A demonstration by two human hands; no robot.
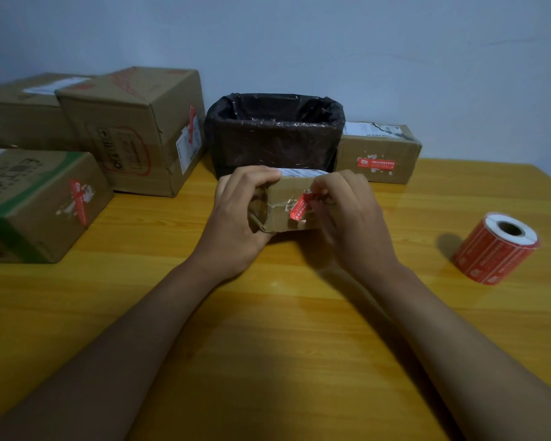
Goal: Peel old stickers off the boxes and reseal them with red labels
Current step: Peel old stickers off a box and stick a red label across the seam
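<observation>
Fingers (323, 194) pinch red sticker (299, 209) (half-lifted).

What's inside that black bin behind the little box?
The black-lined bin sits right behind the small box the hands are holding. Only its dark plastic liner shows near the rim. The bottom is hidden by the front wall and shadow, so whether anything lies in there cannot be told.

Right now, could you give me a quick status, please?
Left hand steadies small box. Right hand pinches red sticker, part peeled. Bin behind, nothing blocking.

Bin (274, 135) behind held box (287, 198)
</observation>
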